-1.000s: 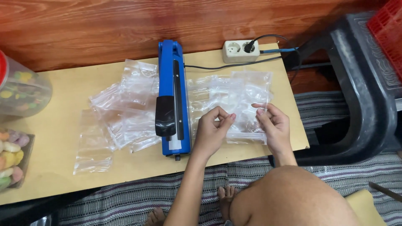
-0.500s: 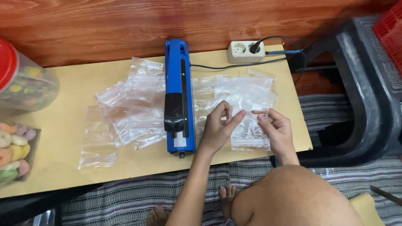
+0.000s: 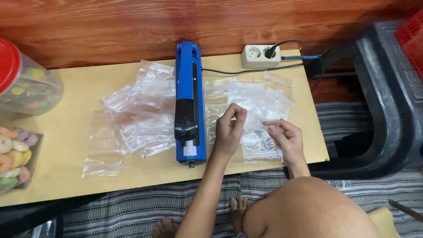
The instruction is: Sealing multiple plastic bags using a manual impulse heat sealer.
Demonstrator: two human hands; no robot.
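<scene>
Pinching clear empty plastic bag (image 3: 260,125), left hand (image 3: 229,130), right hand (image 3: 286,139)

A low, pale wooden desk (image 3: 57,145) stands against a wall of reddish-brown wood panelling (image 3: 132,22), lit evenly from above. Beneath its near edge lies a grey-and-white striped mat (image 3: 123,211) covering the floor. Well to the right of the grip, a black moulded plastic piece of furniture (image 3: 387,110) sits on the same mat, and a red plastic crate (image 3: 412,37) fills the far right corner beyond it.
</scene>
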